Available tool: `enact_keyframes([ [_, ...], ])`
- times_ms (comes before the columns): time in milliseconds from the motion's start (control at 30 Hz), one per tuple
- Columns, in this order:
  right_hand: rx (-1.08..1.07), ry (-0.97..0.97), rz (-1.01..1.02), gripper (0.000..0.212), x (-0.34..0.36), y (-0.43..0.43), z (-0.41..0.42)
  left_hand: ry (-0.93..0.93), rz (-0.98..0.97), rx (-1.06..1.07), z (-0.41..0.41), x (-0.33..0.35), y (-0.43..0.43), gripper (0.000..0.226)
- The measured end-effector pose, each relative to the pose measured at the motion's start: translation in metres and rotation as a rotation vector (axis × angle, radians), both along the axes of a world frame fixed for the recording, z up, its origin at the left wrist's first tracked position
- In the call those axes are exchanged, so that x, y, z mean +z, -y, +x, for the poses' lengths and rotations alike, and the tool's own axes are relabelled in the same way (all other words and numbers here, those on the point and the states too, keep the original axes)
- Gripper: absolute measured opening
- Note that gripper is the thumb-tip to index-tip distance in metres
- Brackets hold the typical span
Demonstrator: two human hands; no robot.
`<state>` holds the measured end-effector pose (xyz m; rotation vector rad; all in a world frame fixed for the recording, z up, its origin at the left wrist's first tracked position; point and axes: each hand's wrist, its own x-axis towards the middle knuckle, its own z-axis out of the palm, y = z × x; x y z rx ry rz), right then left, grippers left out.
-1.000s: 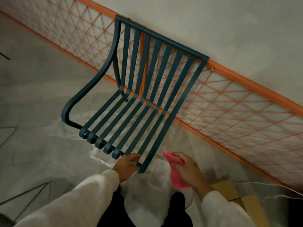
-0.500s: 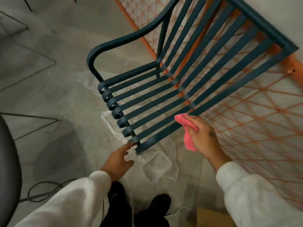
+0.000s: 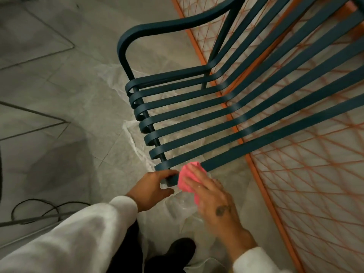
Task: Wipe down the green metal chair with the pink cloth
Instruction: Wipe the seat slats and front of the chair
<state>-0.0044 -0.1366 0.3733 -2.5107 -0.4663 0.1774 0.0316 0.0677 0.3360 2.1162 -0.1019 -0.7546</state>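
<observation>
The chair is made of flat dark green metal slats that bend from seat up into back and curl under at the front edge. It is stood on a plastic sheet spread over the grey floor. One chair, one cloth and two hands are seen. One armrest is in view, and at least seven curled slat ends can be counted.

The near front corner of the chair is gripped by the left hand, its fingers curled over the end of the nearest slat. The pink cloth is pressed onto that same slat by the right hand, whose fingers are laid nearly straight across it.

On the right, an orange grid panel is set just beside the chair. Left of the armrest, floor is seen up to the frame's edge.
</observation>
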Motion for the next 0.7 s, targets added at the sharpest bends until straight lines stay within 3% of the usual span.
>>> enact_keyframes([
  [133,-0.314,-0.078,0.183,0.055,0.019,0.060,0.044,-0.004,0.018,-0.012,0.001,-0.003,-0.002,0.046],
  [267,-0.515,-0.082,0.080,0.045,0.011,0.061,0.057,0.013,0.031,-0.033,0.003,-0.006,-0.003,0.045],
  [433,-0.262,0.030,0.215,0.038,-0.007,-0.013,0.000,0.022,0.032,-0.065,0.006,-0.007,-0.005,0.044],
  [533,-0.045,-0.088,0.046,0.054,-0.011,-0.032,-0.009,0.064,-0.004,-0.104,0.006,-0.005,-0.005,0.028],
  [600,-0.018,-0.127,-0.024,0.063,-0.003,-0.021,0.000,0.061,-0.011,-0.106,0.007,-0.003,-0.004,0.029],
  [700,-0.139,-0.144,0.153,0.049,0.022,0.008,0.022,0.018,0.020,-0.103,0.010,-0.001,-0.004,0.040],
])
